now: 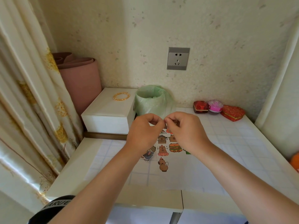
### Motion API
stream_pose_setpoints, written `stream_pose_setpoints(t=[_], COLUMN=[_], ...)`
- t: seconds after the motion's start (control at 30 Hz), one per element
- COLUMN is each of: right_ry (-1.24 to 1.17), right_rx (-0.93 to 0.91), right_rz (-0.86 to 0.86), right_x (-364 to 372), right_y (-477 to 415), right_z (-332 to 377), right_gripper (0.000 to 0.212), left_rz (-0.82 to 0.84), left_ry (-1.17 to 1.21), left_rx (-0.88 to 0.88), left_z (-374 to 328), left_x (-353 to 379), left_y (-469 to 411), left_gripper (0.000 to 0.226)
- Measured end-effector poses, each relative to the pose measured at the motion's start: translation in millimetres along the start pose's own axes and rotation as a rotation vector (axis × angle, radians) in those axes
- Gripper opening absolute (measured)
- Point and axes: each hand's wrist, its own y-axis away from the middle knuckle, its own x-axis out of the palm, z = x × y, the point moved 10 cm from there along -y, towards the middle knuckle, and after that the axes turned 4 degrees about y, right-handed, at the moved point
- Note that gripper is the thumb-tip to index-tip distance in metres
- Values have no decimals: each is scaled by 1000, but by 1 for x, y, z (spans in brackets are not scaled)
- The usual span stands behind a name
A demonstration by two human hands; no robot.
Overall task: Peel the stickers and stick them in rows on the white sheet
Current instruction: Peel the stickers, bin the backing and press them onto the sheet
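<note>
Place: a home room
Left: floral curtain (pixel 32 97), rolled mat (pixel 80 81)
Far: wallpaper (pixel 210 38), socket (pixel 178 58), bin (pixel 151 101), heart boxes (pixel 233 113) on surface (pixel 242 143)

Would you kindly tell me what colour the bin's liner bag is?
The liner bag is pale green; head view.

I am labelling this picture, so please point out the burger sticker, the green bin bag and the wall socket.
burger sticker (pixel 175 147), head view, on the middle of the burger.
green bin bag (pixel 148 105), head view, on its front wall.
wall socket (pixel 178 58), head view, on the middle of its plate.
</note>
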Motion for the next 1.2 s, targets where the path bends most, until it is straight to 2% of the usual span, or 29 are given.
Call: stream_pose_setpoints(t=[0.47, 0.67, 0.83, 1.2], right_ry=[-228, -254, -224, -191], right_rx=[166, 92, 82, 63], right_rz=[58, 37, 8, 45], right_x=[3, -1, -5, 10], right_y=[-4, -4, -4, -4], right_z=[-12, -4, -4, 7], right_gripper=[22, 12, 13, 14], left_rz=[103, 129, 156, 194], left_ry=[205, 181, 155, 543], left_rx=[-8, 29, 81, -204], left_z=[-5, -5, -7, 18], left_x=[7, 6, 3, -1], left_y=[-2, -2, -3, 3], left_gripper=[15, 11, 9, 15])
